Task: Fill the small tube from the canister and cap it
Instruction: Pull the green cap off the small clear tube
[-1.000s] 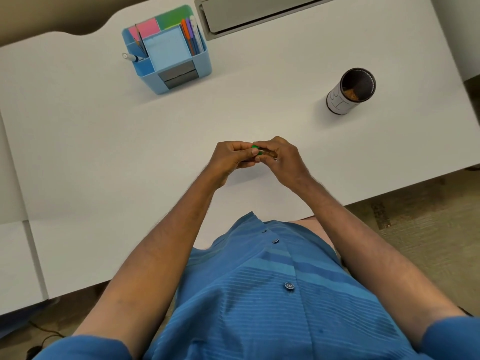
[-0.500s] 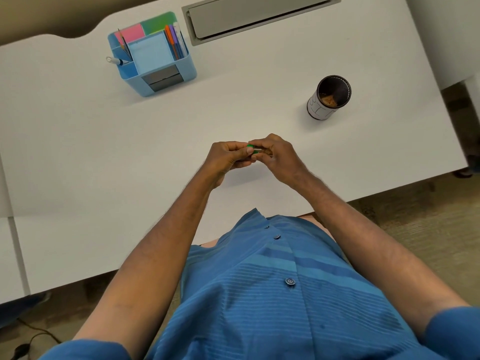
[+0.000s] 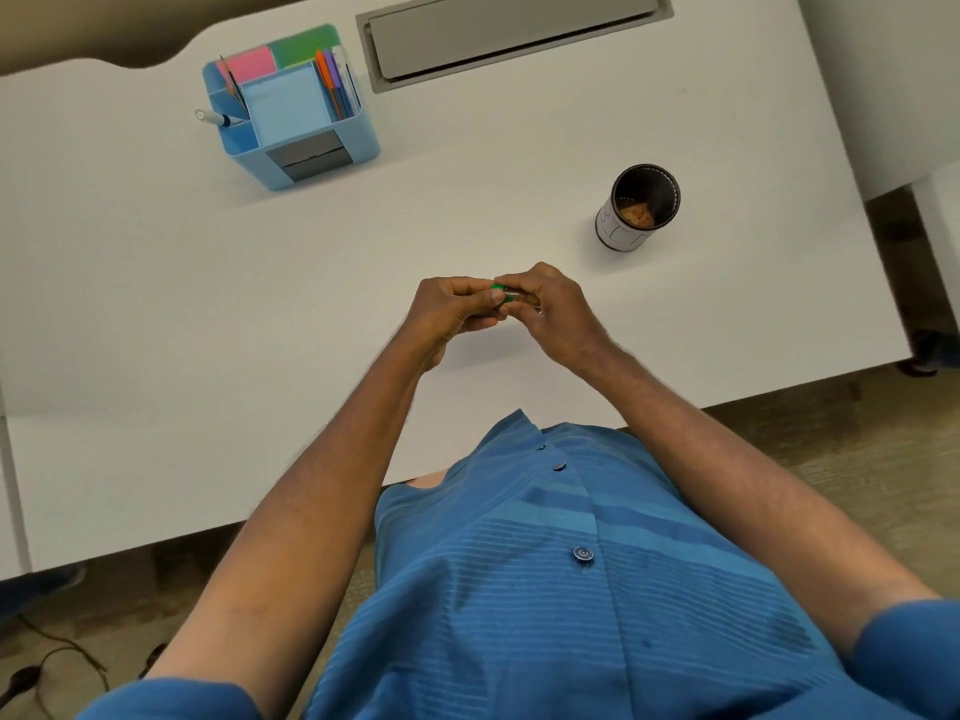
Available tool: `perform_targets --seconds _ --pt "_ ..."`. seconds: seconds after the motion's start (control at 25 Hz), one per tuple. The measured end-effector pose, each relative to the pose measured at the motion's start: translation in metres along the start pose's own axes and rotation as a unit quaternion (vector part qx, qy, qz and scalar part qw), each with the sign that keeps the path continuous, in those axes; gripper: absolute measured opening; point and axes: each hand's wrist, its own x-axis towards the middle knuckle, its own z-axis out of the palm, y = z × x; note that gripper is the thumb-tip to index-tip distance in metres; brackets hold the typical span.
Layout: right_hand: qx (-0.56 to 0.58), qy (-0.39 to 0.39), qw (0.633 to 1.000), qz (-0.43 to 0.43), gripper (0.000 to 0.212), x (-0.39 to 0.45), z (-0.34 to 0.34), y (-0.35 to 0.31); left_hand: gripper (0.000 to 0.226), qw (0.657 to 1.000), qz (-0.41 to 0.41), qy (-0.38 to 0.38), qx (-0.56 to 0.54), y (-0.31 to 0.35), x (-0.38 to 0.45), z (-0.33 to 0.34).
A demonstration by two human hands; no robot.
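- Little has moved since the earlier frame: both hands stay together over the tabletop [image 3: 156,283], only the view has shifted.
- Left hand [image 3: 453,310] grip is clamped on the green cap [image 3: 500,292].
- Right hand [image 3: 551,302] grip is closed round the tube [image 3: 525,299], steadying it, likely for capping.
- Canister [image 3: 638,207] stands open, well apart at the right.

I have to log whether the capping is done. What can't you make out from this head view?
- Tube: mostly wrapped by the right hand; fill level unclear.
- Green cap: half covered by the left hand; seated or not, cannot tell.
- Canister: label too small to read.
- Organizer: pen markings too small.
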Motion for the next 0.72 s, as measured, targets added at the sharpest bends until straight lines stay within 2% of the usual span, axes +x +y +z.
perform_targets --seconds 0.12,0.28,0.4,0.56,0.72 --pt "0.005 0.008 1.0 0.004 0.036 0.002 -0.004 0.002 0.022 1.0 0.01 0.018 0.003 0.002 0.003 0.007" --pt "0.02 -0.036 0.999 0.002 0.035 0.008 -0.015 0.009 0.028 1.0 -0.006 0.006 -0.014 0.003 0.004 0.005" --pt "0.038 -0.024 0.999 0.004 0.035 0.007 -0.014 0.01 0.026 0.999 -0.019 -0.008 -0.038 0.006 0.005 0.002" --pt "0.146 0.0 0.988 0.048 0.033 0.008 -0.012 0.012 0.023 0.995 -0.041 -0.023 -0.093 0.01 0.009 -0.001" --pt "0.276 0.026 0.955 0.104 0.032 0.013 -0.022 0.015 0.025 0.991 -0.05 -0.023 -0.123 0.009 0.016 -0.004"
